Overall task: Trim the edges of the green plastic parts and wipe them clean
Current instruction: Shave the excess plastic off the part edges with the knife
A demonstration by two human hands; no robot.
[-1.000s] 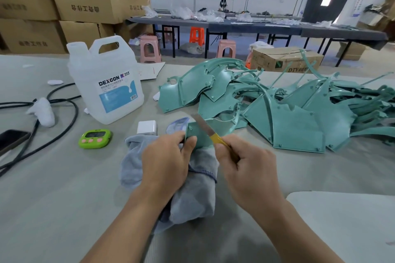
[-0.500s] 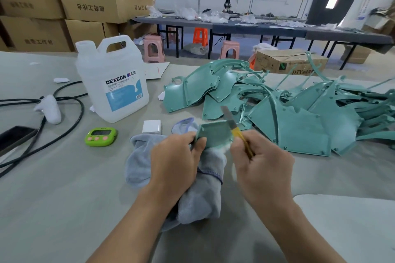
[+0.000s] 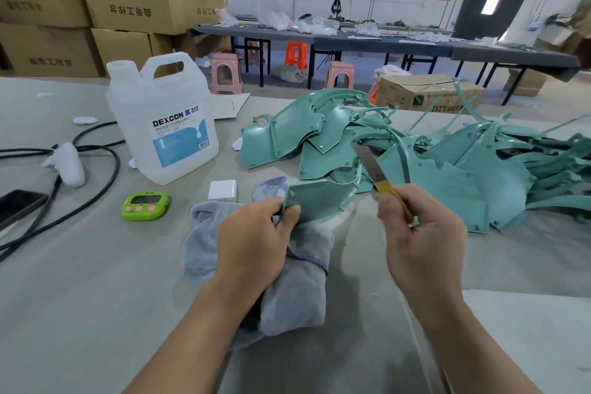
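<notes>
My left hand [image 3: 252,243] pinches a flat green plastic part [image 3: 319,200] by its left edge and also holds a grey cloth [image 3: 297,278] that hangs under the palm. My right hand [image 3: 419,237] grips a yellow-handled knife [image 3: 377,174], its bare blade pointing up and left, clear of the part's right edge. A large pile of green plastic parts [image 3: 431,163] lies on the table behind and to the right of both hands.
A white DEXCON jug [image 3: 163,125] stands at the left, with a green timer [image 3: 145,205], a small white box [image 3: 223,190], black cables [image 3: 64,182] and a phone [image 3: 17,205] near it. A white panel [image 3: 527,336] lies at the lower right. Cardboard boxes [image 3: 105,0] stand behind.
The knife has come off the green part and swung right and up, away from its edge. My left hand has tilted the part flatter. The view has shifted slightly.
</notes>
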